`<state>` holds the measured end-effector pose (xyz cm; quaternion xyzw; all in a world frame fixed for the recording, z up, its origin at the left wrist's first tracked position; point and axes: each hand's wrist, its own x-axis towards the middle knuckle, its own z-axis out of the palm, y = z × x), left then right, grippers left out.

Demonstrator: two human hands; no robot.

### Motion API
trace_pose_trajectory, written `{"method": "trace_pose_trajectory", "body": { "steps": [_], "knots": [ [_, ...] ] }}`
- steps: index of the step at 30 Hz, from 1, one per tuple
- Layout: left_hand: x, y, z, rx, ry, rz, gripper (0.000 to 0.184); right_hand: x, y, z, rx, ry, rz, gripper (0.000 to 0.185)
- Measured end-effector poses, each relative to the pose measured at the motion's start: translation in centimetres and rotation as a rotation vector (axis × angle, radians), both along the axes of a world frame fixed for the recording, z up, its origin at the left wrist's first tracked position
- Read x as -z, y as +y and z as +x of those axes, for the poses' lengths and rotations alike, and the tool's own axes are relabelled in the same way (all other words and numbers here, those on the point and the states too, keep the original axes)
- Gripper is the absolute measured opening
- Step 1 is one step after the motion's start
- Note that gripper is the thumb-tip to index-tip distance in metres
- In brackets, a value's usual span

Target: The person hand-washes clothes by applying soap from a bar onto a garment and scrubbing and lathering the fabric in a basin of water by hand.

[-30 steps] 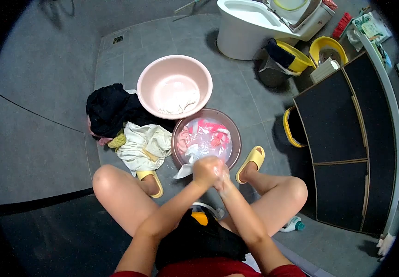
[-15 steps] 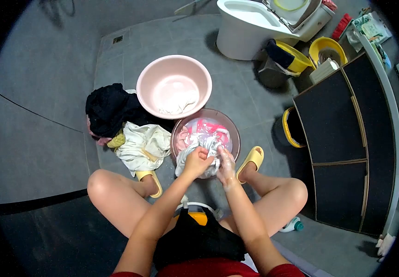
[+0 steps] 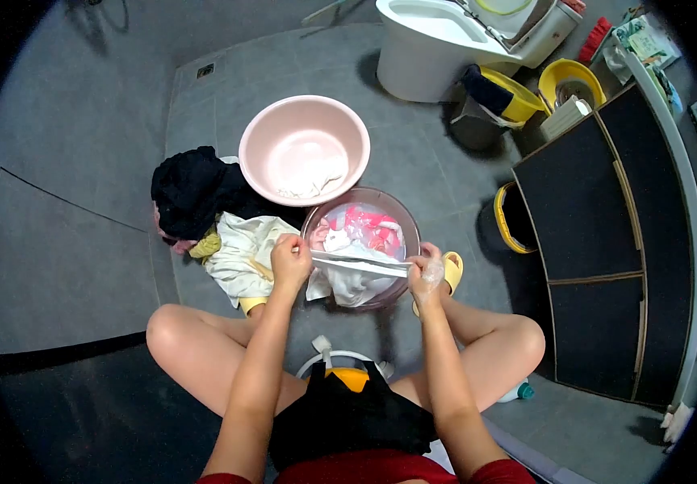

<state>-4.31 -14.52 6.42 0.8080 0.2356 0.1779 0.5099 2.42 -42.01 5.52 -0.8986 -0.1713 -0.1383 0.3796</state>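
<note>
My left hand [image 3: 290,262] is closed on one end of the edge of a white cloth [image 3: 356,282]. The other end of that edge is in my right hand [image 3: 426,270], which has suds on it. Stretched between them, the edge crosses above a brownish basin [image 3: 413,230], and the rest of the cloth hangs down into it. Pink and white laundry [image 3: 376,230] lies in the soapy water. Touching this basin at its upper left is a larger pink basin [image 3: 251,153] with a small white cloth [image 3: 312,185] inside.
Dark clothes [image 3: 195,189] and a whitish garment [image 3: 239,246] lie on the floor at left. A toilet [image 3: 417,60], yellow-rimmed bins [image 3: 518,101] and a dark cabinet [image 3: 582,210] stand toward the right. A showerhead [image 3: 322,344] lies between my legs.
My hands were together at first, then separated over the basin. Now they are wide apart, with the white cloth's edge pulled taut between them.
</note>
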Motion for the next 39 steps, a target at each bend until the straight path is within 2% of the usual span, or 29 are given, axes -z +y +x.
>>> {"method": "trace_pose_trajectory", "body": {
  "steps": [1, 2, 3, 6, 7, 9, 10, 11, 12, 14, 16, 17, 19, 21, 22, 23, 24, 25, 26, 27, 28, 30, 31, 33, 34, 36, 38, 39],
  "knots": [
    [0.4, 0.0, -0.1, 0.045, 0.034, -0.135, 0.013, 2.1, -0.3, 0.3, -0.072, 0.167, 0.204, 0.016],
    [1.7, 0.0, -0.1, 0.084, 0.048, -0.139, 0.014, 3.5, -0.4, 0.4, -0.143, 0.333, 0.410, 0.017],
    [3.1, -0.1, 0.0, 0.123, 0.062, -0.143, 0.016, 1.4, -0.3, 0.0, -0.092, 0.616, 0.406, 0.017],
    [4.4, -0.6, -0.1, 0.244, 0.153, -0.220, 0.021, 0.3, 0.2, 0.0, -0.171, 0.944, 0.645, 0.017],
    [4.4, -0.8, -0.1, 0.265, 0.150, -0.261, 0.021, 1.4, -0.1, 0.2, -0.261, 0.925, 0.644, 0.016],
    [4.5, -0.7, 0.1, 0.281, 0.143, -0.381, 0.026, -1.2, 1.2, -0.5, -0.259, 0.947, 0.478, 0.018],
    [4.5, -0.6, 0.2, 0.348, 0.176, -0.406, 0.028, -2.4, 1.8, -0.9, -0.258, 0.957, 0.394, 0.021],
    [3.6, -0.4, 0.4, 0.415, 0.208, -0.431, 0.030, -2.7, 1.7, -1.3, -0.335, 0.827, 0.242, 0.029],
    [2.3, -0.3, 0.3, 0.481, 0.240, -0.454, 0.033, -3.3, 1.8, -1.3, -0.336, 0.880, 0.191, 0.029],
    [0.0, -0.5, -0.1, 0.647, 0.367, -0.298, 0.036, -4.4, 1.9, -1.3, -0.336, 0.987, 0.089, 0.028],
    [-1.7, -0.5, -0.2, 0.860, 0.500, -0.187, 0.035, -3.1, 1.8, -1.3, -0.224, 1.016, 0.288, 0.026],
    [-3.0, -0.7, -0.3, 0.796, 0.540, -0.332, 0.030, -2.4, 2.1, -1.3, -0.182, 1.004, 0.360, 0.026],
    [0.0, -1.2, 0.0, 0.640, 0.250, -0.383, 0.029, -1.0, 2.3, -1.6, -0.083, 1.004, 0.494, 0.025],
    [2.2, -2.1, 0.5, 0.479, 0.028, -0.496, 0.023, -0.8, 3.6, -2.5, -0.001, 1.137, 0.798, 0.025],
    [3.5, -3.0, 0.9, 0.378, -0.039, -0.380, 0.022, -0.8, 4.4, -2.9, 0.039, 1.199, 0.953, 0.025],
    [5.8, -4.0, 1.2, 0.277, -0.105, -0.264, 0.020, -1.0, 5.1, -3.6, 0.032, 1.161, 0.982, 0.027],
    [5.0, -5.2, 1.5, 0.177, -0.170, -0.147, 0.019, -0.8, 6.0, -3.8, 0.091, 1.195, 1.040, 0.029],
    [4.2, -6.8, 1.2, 0.194, -0.282, -0.422, 0.018, -0.6, 6.9, -4.0, 0.154, 1.228, 1.098, 0.031],
    [0.4, -8.3, 0.5, 0.161, -0.232, -0.350, 0.018, -0.3, 7.2, -4.1, 0.221, 1.259, 1.158, 0.033],
    [-1.6, -9.5, 0.1, 0.188, -0.228, -0.158, 0.016, 0.1, 6.9, -4.3, 0.226, 1.283, 1.187, 0.033],
    [0.4, -11.2, -0.9, 0.250, -0.122, -0.051, 0.012, 0.5, 6.5, -4.6, 0.230, 1.307, 1.216, 0.033],
    [-3.7, -12.7, -2.0, 0.462, -0.347, 0.241, 0.020, 0.2, 6.5, -4.6, 0.252, 1.307, 1.223, 0.033],
    [-3.3, -12.6, -1.6, 0.389, -0.315, 0.319, 0.023, -0.2, 7.0, -4.9, 0.271, 1.287, 1.199, 0.032],
    [-2.2, -11.6, -0.5, 0.240, -0.247, 0.471, 0.030, -1.6, 8.7, -6.0, 0.220, 1.215, 1.405, 0.029],
    [-1.5, -10.6, 0.3, 0.188, -0.146, 0.450, 0.029, -2.5, 9.7, -5.7, 0.340, 1.174, 1.243, 0.030],
    [-3.7, -11.1, 0.1, 0.124, -0.213, 0.430, 0.029, -3.5, 9.4, -5.6, 0.314, 1.268, 1.151, 0.033],
    [-4.1, -12.1, -0.8, 0.213, -0.242, 0.571, 0.031, -2.4, 8.8, -5.3, 0.243, 1.232, 1.171, 0.033],
    [-4.6, -12.3, -1.2, 0.299, -0.406, 0.434, 0.023, -2.0, 8.4, -5.5, 0.213, 1.217, 1.175, 0.034]
  ]
}}
